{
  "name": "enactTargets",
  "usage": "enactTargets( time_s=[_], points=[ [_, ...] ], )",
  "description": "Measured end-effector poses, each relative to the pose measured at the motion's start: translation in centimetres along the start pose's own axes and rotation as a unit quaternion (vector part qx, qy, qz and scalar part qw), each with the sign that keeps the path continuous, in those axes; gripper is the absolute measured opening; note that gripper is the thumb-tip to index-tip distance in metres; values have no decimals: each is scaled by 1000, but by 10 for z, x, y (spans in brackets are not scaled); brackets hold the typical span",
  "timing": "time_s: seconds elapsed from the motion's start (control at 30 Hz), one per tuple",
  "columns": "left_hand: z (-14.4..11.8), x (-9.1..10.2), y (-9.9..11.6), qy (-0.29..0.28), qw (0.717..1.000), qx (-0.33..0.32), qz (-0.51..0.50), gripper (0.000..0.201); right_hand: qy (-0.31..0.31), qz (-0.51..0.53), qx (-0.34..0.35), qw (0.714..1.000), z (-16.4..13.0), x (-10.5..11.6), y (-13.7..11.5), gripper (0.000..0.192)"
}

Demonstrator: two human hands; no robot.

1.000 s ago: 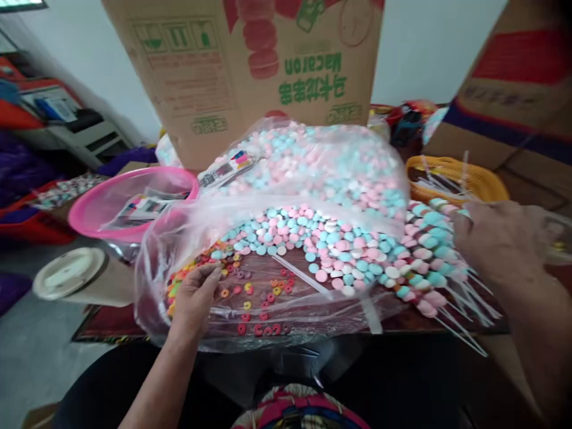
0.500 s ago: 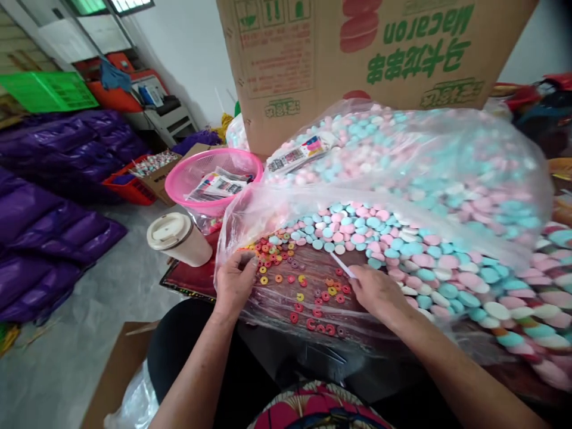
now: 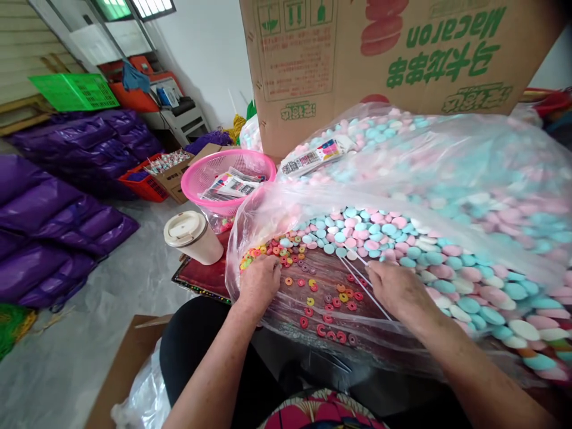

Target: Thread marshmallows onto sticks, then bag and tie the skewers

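Note:
My right hand (image 3: 397, 292) is closed on several thin white sticks (image 3: 364, 285), which spread apart over the dark red tabletop (image 3: 290, 322). Their far tips reach the edge of a heap of pink, blue and white candy discs (image 3: 370, 229). On the left, my left hand (image 3: 260, 279) sits by a small pile of coloured ring candies (image 3: 252, 253). Its fingers are drawn together, and whatever is between them is hidden. More loose rings (image 3: 328, 301) lie scattered between the two hands. Clear plastic sheeting (image 3: 286, 205) drapes around the heap.
A lidded cup (image 3: 194, 238) stands at the table's left edge, before a pink basket (image 3: 187, 179) with printed wrappers (image 3: 235, 185). Behind the heap rises a large cardboard box (image 3: 295, 65). Purple bags (image 3: 49, 238) are stacked on the floor at left.
The sticks in my right hand, bunched together before, now fan apart. My left hand has turned knuckles up beside the rings. The view has shifted slightly left.

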State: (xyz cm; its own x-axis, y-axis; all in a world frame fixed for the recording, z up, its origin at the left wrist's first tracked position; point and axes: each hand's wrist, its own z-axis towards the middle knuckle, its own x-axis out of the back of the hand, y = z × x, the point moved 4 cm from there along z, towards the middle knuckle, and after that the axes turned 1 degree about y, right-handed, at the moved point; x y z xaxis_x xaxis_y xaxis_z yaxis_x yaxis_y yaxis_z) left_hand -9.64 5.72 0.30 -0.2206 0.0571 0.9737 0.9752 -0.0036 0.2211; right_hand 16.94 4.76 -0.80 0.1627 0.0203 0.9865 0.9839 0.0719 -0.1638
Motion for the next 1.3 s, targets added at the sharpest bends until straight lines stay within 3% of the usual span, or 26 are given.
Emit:
enactTargets(
  time_s=[0.1,0.23,0.37,0.43,0.5,0.63,0.77,0.97,1.17,1.3],
  points=[
    [-10,-1,-10,-27,1000,16,0,24,-23,-62,-19,998,-4,-5,8,27],
    [-14,-8,-10,-77,997,2,26,24,-1,-95,5,995,-8,13,-3,23],
    [-13,-13,0,-106,992,-22,62,22,-55,16,53,997,-4,18,-64,23],
    [-15,-14,0,-104,993,-31,53,22,-96,82,118,985,0,5,-103,22],
    [-20,-16,-3,-88,995,-35,35,22,-109,107,142,978,7,-12,-131,21],
    [-27,-17,-16,-59,998,-30,-4,22,-116,103,145,977,16,-39,-152,26],
    [-19,-18,-16,-46,995,-22,-89,21,-96,82,118,985,19,-31,-133,23],
    [1,-20,14,-10,996,-8,-86,37,0,18,-8,1000,39,5,-61,34],
    [-4,-23,48,-21,986,-80,-147,21,31,58,-14,998,53,0,-17,23],
    [15,-21,75,-28,975,-84,-203,22,40,137,-21,990,37,0,-2,36]
  ],
)
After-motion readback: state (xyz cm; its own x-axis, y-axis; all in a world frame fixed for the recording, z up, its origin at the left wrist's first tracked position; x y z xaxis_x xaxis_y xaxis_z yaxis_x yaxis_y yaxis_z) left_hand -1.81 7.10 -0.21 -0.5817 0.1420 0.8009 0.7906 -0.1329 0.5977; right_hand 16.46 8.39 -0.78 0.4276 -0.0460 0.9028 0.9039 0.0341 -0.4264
